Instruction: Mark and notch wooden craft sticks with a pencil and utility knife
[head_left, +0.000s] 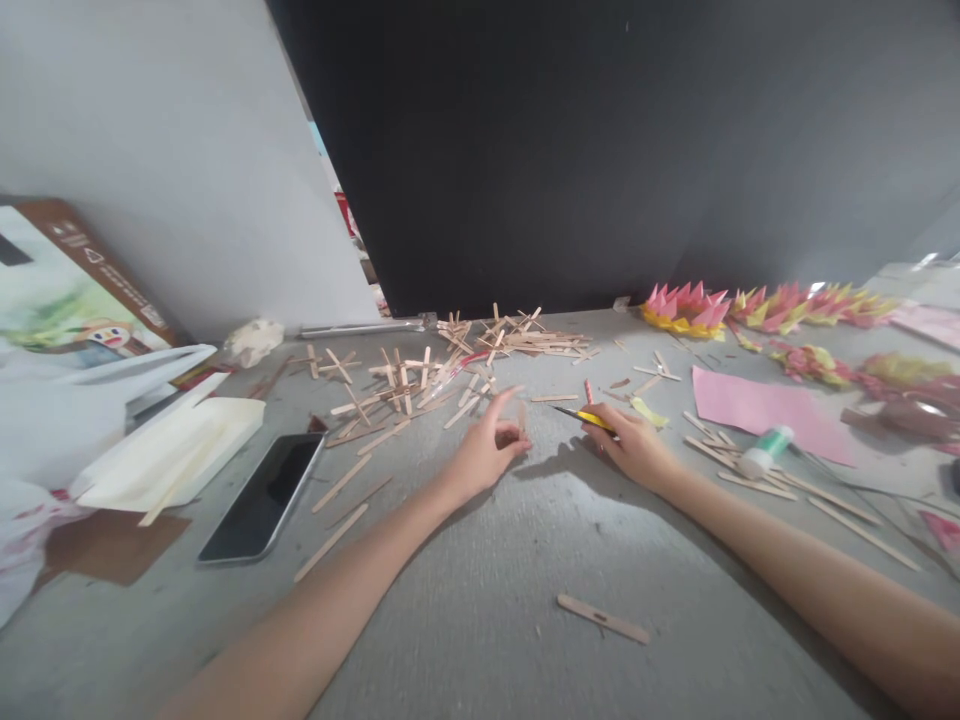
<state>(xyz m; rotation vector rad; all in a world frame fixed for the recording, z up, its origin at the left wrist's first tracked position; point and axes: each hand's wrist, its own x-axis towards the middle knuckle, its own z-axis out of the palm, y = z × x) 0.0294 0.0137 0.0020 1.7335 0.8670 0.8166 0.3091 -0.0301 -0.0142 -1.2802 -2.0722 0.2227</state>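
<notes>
My left hand (484,452) is raised over the middle of the table, thumb and fingers closed around a short piece of craft stick (523,420) that stands upright between them. In my right hand (630,445) is a yellow craft knife (589,417), its dark blade pointing left toward the left hand. A thin red-and-white striped stick (589,391) also pokes up from the right hand's fingers; its exact kind is unclear. Just beyond both hands lies a single craft stick (555,398). A whole craft stick with a dark mark (602,618) rests nearer to me.
Piled craft sticks (540,342) and small crossed-stick pieces (401,380) lie along the back. At left are a phone (262,497) and a cream paper tray (225,425). To the right are pink paper (765,405), a glue stick (766,450) and folded-paper shapes (686,310).
</notes>
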